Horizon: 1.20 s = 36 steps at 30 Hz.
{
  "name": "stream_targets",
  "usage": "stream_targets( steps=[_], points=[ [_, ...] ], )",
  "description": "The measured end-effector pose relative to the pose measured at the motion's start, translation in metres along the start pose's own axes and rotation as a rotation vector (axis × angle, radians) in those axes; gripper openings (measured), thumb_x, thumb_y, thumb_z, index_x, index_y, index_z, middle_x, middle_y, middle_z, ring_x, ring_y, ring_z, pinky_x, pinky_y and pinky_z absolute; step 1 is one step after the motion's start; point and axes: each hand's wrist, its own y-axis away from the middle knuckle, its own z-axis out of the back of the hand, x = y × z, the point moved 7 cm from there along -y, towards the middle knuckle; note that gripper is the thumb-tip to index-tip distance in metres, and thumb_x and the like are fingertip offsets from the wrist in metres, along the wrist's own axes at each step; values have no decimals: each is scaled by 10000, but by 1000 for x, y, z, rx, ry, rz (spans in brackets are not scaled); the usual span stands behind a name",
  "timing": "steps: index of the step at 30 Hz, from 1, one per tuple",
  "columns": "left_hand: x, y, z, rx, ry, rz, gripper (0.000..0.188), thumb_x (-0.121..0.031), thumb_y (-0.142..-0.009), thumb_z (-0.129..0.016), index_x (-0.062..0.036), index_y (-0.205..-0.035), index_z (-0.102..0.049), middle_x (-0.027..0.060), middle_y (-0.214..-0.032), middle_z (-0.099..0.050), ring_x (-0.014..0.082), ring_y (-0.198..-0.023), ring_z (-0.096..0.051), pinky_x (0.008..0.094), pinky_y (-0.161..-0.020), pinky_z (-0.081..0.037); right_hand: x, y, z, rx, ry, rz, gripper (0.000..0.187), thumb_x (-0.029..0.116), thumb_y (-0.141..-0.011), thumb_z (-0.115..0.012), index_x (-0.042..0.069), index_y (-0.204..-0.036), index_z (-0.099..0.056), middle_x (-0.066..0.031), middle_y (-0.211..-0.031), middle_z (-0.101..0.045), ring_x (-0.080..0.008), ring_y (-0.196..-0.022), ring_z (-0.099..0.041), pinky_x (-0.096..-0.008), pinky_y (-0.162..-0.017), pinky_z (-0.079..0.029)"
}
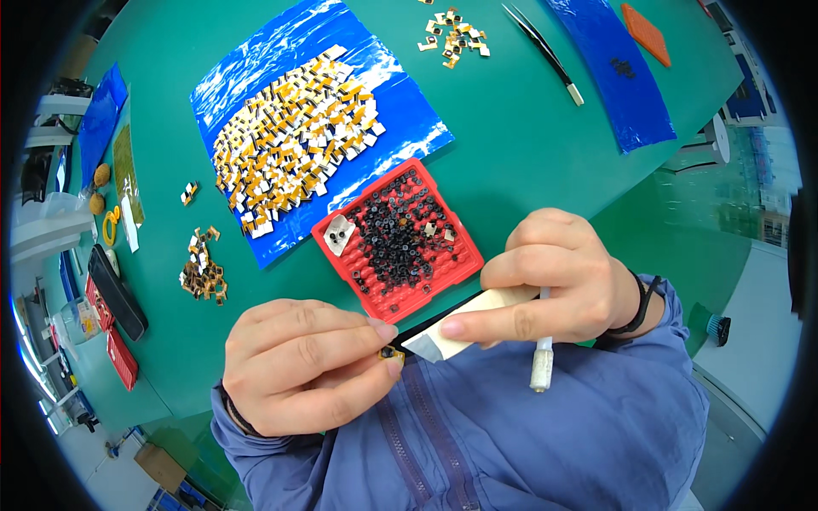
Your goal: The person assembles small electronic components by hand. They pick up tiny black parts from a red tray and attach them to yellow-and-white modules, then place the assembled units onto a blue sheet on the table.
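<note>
My left hand (311,362) is closed, pinching a small amber part with a black round centre (390,353) between thumb and fingertips. My right hand (554,285) is closed around a cream flat strip with a grey tapered end (443,341), which points at the small part; whether they touch I cannot tell. A white pen-like stick (543,362) also passes through the right hand and sticks out below it. Just beyond both hands lies a red ridged tray (319,230) with many tiny black round pieces (396,243) and a white scrap (338,234).
On the green table (503,162), a blue sheet (409,102) bears a heap of white-and-amber parts (298,128). Smaller piles lie at left (203,271) and far (456,36). Tweezers (545,55), a blue strip (613,77) and an orange block (646,34) are at far right; a black case (117,294) is left.
</note>
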Motion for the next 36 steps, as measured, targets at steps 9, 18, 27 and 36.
stream_targets(
  steps=[9, 18, 27, 36],
  points=[
    [0, -1, 0, 22, 16, -11, 110, -6, -675, -715, -44, -762, -660, 123, -813, -662, 200, -664, -668, 259, -532, -548, 2, -3, -4, 33, -6, 5, 299, 201, -733, -664, 227, -1029, -701, 33, -714, -486, -109, -598, -496, -234, -487, -331],
    [0, -1, 2, 24, 101, 21, 90, -3, -689, -702, -42, -760, -662, 132, -825, -672, 204, -674, -676, 250, -514, -533, 3, -4, -6, 17, -14, 14, 304, 195, -737, -664, 239, -1034, -706, 40, -703, -472, -107, -590, -481, -232, -490, -333],
    [2, 1, 3, -15, 164, 13, 75, 1, -692, -699, -43, -741, -662, 136, -826, -675, 210, -664, -677, 247, -522, -535, 2, -1, -6, -21, -35, 23, 319, 178, -728, -669, 242, -1038, -707, 45, -709, -469, -106, -585, -462, -236, -493, -325],
    [0, 0, 2, 7, 76, -15, 96, 1, -670, -698, -36, -751, -662, 128, -821, -664, 210, -685, -672, 253, -535, -537, 1, 0, -5, -22, -45, 10, 324, 172, -720, -677, 236, -1036, -710, 34, -720, -478, -114, -585, -470, -234, -486, -336]
  ],
)
